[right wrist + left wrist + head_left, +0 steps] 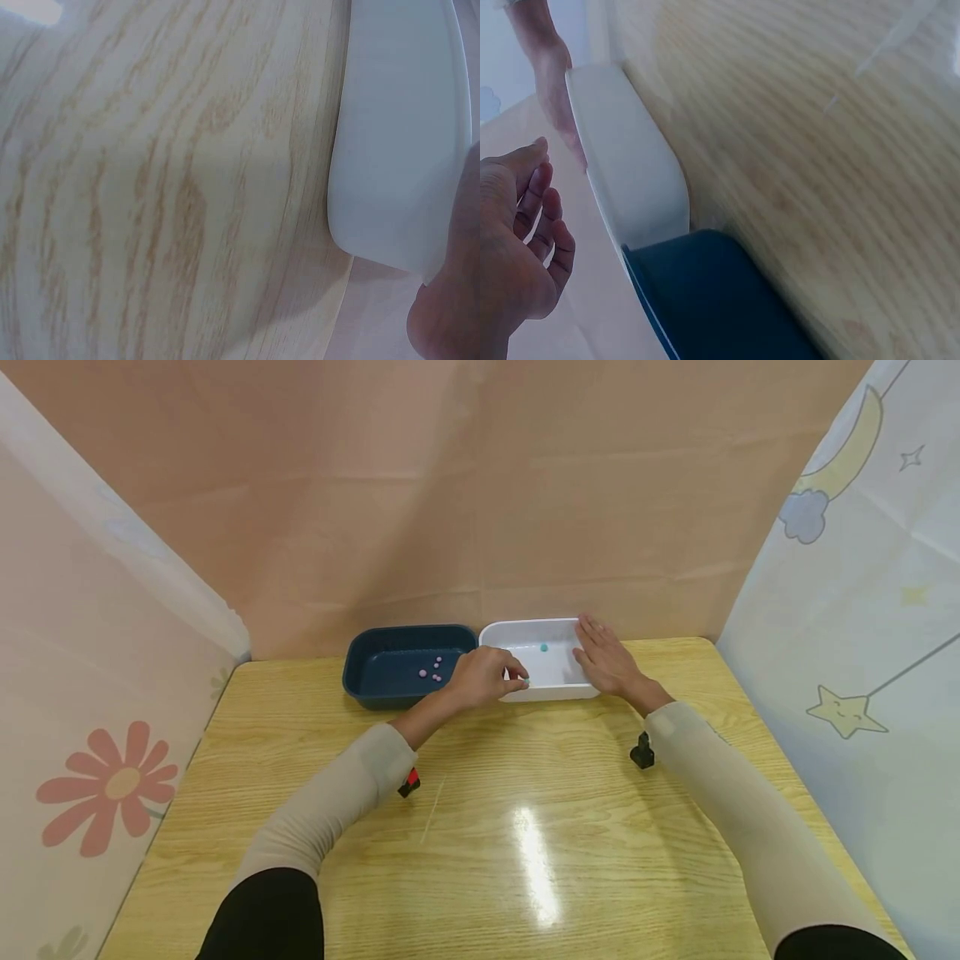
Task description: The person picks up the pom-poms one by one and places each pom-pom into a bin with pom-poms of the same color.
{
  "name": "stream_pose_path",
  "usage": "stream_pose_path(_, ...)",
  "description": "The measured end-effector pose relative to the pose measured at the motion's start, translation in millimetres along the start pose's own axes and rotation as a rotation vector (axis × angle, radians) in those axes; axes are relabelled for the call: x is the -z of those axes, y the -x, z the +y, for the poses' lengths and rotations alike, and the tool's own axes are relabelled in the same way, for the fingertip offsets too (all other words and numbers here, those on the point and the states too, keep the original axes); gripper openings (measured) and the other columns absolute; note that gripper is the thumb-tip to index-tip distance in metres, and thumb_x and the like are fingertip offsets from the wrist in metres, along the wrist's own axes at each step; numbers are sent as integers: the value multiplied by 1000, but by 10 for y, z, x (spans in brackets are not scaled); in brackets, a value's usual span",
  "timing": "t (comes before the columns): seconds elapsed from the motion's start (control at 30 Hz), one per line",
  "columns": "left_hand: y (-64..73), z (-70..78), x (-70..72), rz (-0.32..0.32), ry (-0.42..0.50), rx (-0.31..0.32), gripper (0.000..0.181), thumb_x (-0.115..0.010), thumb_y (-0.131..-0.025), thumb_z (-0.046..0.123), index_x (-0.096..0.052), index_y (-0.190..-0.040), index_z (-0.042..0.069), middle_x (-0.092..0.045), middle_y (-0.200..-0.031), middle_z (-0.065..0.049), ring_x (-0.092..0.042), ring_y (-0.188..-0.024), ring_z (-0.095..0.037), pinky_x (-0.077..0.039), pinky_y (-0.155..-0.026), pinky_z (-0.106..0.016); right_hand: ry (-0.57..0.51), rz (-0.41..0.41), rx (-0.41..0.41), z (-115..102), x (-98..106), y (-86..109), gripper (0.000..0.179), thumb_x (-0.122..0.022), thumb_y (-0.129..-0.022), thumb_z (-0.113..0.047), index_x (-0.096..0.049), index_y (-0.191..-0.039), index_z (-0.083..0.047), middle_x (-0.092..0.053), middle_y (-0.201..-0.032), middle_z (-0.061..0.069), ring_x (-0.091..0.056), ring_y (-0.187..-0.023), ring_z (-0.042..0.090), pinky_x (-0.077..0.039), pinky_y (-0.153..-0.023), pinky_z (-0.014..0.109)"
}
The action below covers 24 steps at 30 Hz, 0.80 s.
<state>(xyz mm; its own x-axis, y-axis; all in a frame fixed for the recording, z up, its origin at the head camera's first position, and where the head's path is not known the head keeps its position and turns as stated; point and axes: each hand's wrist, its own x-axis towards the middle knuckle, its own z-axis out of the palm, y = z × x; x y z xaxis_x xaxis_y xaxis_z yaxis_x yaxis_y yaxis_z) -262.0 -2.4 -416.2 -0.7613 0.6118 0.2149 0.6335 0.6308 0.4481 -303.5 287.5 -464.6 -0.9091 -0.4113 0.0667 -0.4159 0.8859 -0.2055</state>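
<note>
My left hand [483, 677] is over the near left part of a white tray [555, 692], pinching a small teal ball [527, 682] between thumb and fingertips. Another teal ball [543, 647] lies inside that tray. On the tray's right end rests my right hand [606, 660], its fingers extended along the rim. In the left wrist view the left hand [521, 232] shows thumb and index together above the tray's rim, the other fingers bent. A dark blue tray [375, 693] stands against the white one on the left, with several small pink balls [423, 674] in it.
Both trays stand at the back of a wooden table [480, 843], close to a tan backdrop [480, 527]. A black and red object [409, 782] lies by the left forearm. A small black object [642, 752] sits beside the right wrist. Printed sheets hang at both sides.
</note>
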Motion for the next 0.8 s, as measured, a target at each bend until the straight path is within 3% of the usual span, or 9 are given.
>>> stream_pose_path(0.5,-188,-251,176,54,-24,113,16,-71,-90,38,-79,-99,27,-70,-85,13,-55,-59,-7,-34,-42,-24,-11,-20,-7,8,12,-3,67,-19,-107,-41,-5,-154,5,2,-163,18,1,-151,33,1,-121,46)
stream_pose_path(0.8,-309,-408,194,83,-71,162,18,-71,-89,37,-79,-99,24,-69,-88,11,-56,-72,-8,-44,-49,-27,2,-8,4,19,-6,-5,67,-17,-107,-40,-5,-154,5,2,-163,18,0,-151,34,0,-121,47)
